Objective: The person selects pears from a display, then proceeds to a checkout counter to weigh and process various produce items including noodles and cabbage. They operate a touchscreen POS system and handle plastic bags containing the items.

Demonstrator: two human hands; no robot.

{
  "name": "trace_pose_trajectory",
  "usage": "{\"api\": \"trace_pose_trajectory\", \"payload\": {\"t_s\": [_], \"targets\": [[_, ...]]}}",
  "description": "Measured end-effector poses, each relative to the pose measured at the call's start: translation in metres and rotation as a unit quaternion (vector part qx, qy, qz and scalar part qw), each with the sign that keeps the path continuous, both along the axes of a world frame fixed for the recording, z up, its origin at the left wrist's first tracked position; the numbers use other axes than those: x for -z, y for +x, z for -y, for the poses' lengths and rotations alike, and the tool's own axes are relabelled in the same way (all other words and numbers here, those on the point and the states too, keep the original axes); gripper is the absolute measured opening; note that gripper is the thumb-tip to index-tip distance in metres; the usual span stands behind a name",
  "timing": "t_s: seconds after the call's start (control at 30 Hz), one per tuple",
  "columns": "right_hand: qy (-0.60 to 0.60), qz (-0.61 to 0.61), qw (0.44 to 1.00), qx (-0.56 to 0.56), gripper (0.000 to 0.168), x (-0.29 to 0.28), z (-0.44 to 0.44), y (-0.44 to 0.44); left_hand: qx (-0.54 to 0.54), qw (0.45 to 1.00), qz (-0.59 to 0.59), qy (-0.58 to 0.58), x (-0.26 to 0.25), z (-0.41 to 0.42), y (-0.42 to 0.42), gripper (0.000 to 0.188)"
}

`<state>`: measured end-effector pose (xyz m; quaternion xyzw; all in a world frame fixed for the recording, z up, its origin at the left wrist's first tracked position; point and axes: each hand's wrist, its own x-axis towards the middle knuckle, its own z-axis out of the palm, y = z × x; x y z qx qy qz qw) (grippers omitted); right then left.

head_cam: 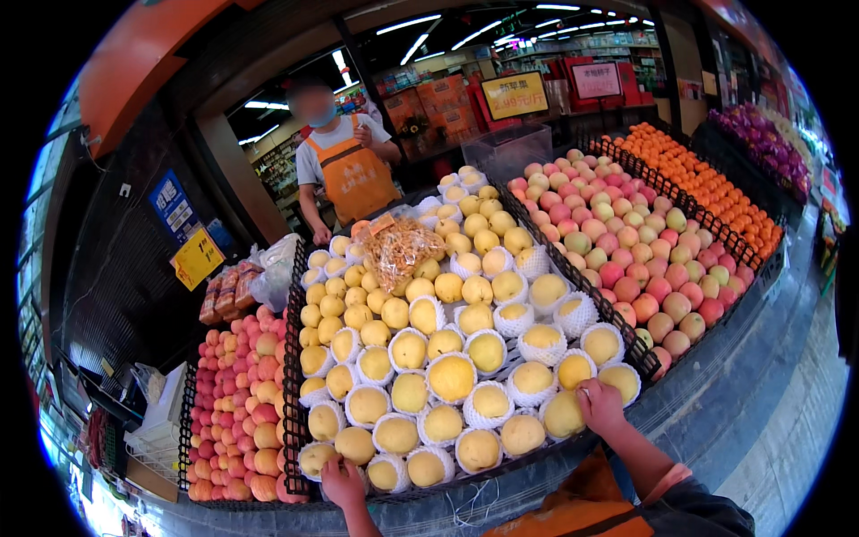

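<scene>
A slanted display bed of yellow pears (443,424), many in white foam nets, fills the middle before me. At its front left corner, my left hand (343,482) rests with bent fingers against the pears, beside a netted pear (317,459). The back of the hand hides what lies under it. Near the front right corner, my right hand (601,407) has its fingertips at the side of a pear (564,414), close to another netted pear (619,382). Whether either hand grips fruit cannot be made out.
Black plastic lattice dividers (293,376) separate the pears from red apples (258,403) at left and pink apples (631,248) at right. Oranges (704,188) lie beyond. A clear bag of dried food (397,250) sits on the pears. A masked person in an orange apron (356,178) stands behind.
</scene>
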<state>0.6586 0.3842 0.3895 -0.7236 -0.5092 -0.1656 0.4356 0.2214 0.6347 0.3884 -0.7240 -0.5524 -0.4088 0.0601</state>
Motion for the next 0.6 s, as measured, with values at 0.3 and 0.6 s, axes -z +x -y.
{"api": "trace_pose_trajectory", "payload": {"t_s": [0.3,0.6], "targets": [[-0.015,0.004,1.0,-0.002,0.012,0.006,0.0,0.0,-0.031,0.999,0.005,-0.016,-0.011,0.012,0.007,0.012],[-0.003,0.015,1.0,-0.008,0.013,0.002,0.004,0.002,0.004,1.0,0.002,0.012,-0.003,0.002,0.004,0.011]]}}
